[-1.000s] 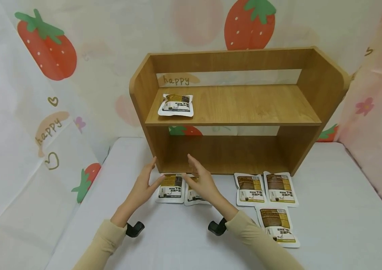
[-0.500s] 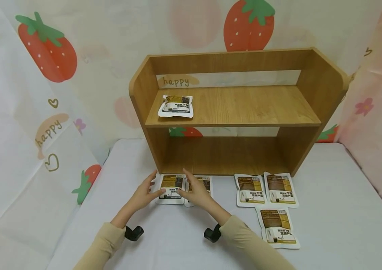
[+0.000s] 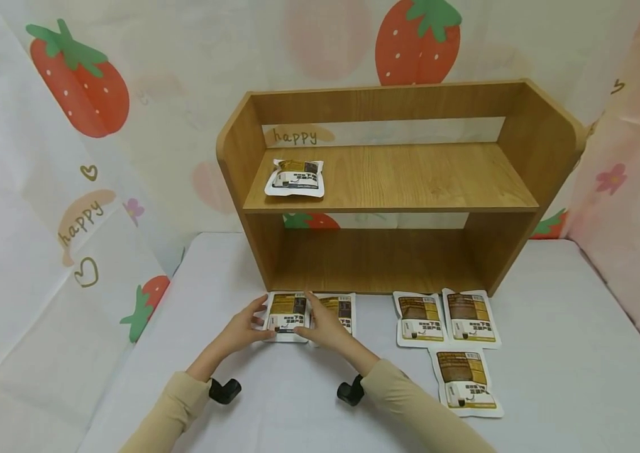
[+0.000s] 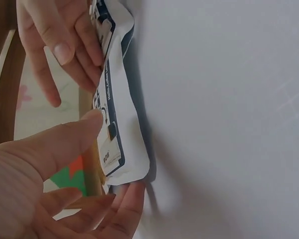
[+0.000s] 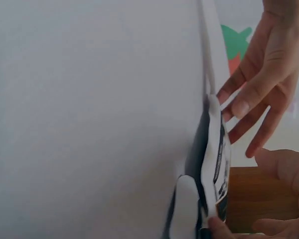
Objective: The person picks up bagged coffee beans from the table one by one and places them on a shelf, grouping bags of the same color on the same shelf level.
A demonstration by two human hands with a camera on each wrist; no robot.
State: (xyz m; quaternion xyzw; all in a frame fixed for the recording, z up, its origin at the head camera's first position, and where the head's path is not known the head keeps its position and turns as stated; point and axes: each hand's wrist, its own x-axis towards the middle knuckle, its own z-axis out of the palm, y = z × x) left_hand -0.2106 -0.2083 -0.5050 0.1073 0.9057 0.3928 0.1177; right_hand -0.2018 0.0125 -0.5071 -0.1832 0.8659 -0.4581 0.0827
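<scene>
A white-edged food pouch [image 3: 287, 313] with a brown and gold label lies flat on the white tabletop, just before the wooden shelf. My left hand [image 3: 242, 327] is at its left side, fingertips at the edge and thumb over the near corner. My right hand [image 3: 328, 326] is at its right side; in the right wrist view one fingertip meets the edge while the thumb stands off it. Both hands have loosely bent fingers. Partly covered by my right hand, a second pouch [image 3: 344, 308] lies alongside. The left wrist view shows the first pouch [image 4: 122, 129] edge-on.
The two-tier wooden shelf [image 3: 393, 209] stands at the back. One pouch [image 3: 295, 178] lies on its upper board at the left. On the table to the right are a pouch [image 3: 420, 319], another pouch [image 3: 470, 318] beside it, and a third pouch [image 3: 465, 382] nearer me.
Both hands have come down from above the table to the left pouch, moving in on its two sides. The pouches and the shelf stay where they were.
</scene>
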